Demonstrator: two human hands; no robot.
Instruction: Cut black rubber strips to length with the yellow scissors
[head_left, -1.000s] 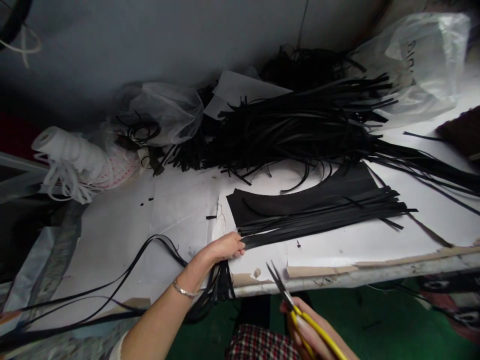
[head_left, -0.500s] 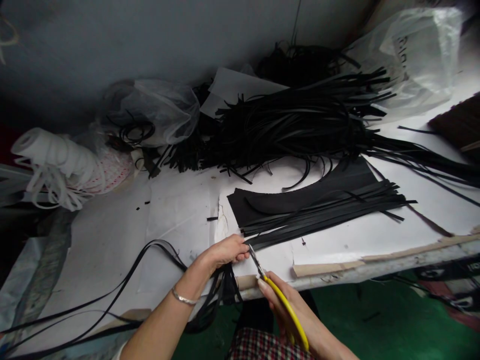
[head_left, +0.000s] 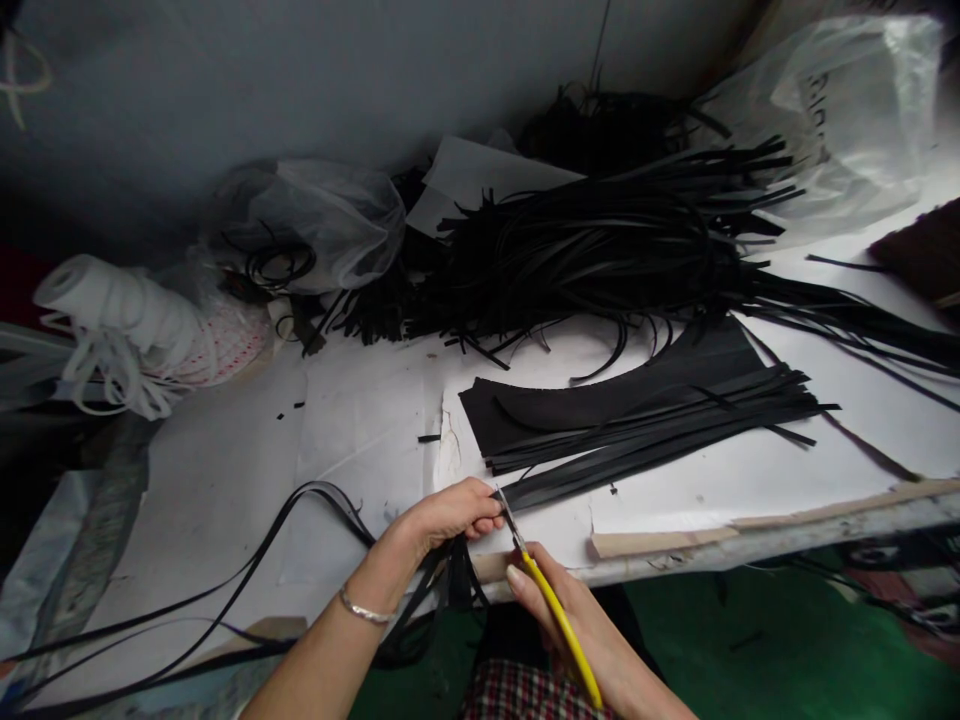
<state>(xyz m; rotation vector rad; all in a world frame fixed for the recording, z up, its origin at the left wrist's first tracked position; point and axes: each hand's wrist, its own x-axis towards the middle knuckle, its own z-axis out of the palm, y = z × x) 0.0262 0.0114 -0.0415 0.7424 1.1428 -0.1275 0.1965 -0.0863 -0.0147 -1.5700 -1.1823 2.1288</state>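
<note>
My left hand [head_left: 461, 515] is closed on a bundle of flat black strips [head_left: 577, 480] near the table's front edge. Some of the strips run rightward over the white surface, while others hang below the hand over the edge. In my right hand [head_left: 551, 605] are yellow-handled scissors [head_left: 559, 625], whose metal blades lie across the strips right beside my left fingertips. Further strips lie in a row on a black sheet [head_left: 600, 400] with a curved edge, just beyond the held bundle. Part of the right-hand grip is hidden behind the scissor handles.
A large heap of black strips [head_left: 592, 250] fills the back of the table [head_left: 367, 400]. A roll of white cord [head_left: 127, 310] stands at the left. Clear plastic bags [head_left: 330, 220] sit behind. Loose strips [head_left: 247, 560] trail off to the left, and torn brown card [head_left: 660, 543] lines the front edge.
The scissor blades look closer together than before, and the handles have drawn together in my right hand. My left hand keeps its hold beside them. The whole view has shifted slightly.
</note>
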